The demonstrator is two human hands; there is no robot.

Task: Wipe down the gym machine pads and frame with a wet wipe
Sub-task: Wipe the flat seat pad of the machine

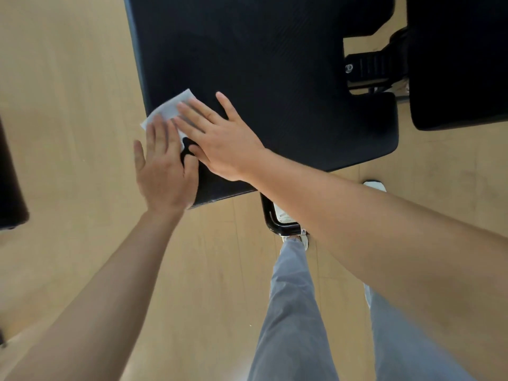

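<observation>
Neither hand closes a grip. The left hand (pixel 165 171) and right hand (pixel 221 141) both lie flat, fingers straight and apart, pressing the white wet wipe (pixel 171 107) onto the large black pad (pixel 261 64). The wipe sits at the pad's near left corner, one corner reaching past the pad's left rim. Right of the pad, a black frame bracket (pixel 368 67) lies between it and a second pad (pixel 461 64). Below the pad's near edge, a black frame tube (pixel 270 220) shows over the wooden floor (pixel 68 105), beside grey trousers (pixel 291 312).

Bright, even light, soft shadows, slight motion blur, wide-angle bending at the edges
</observation>
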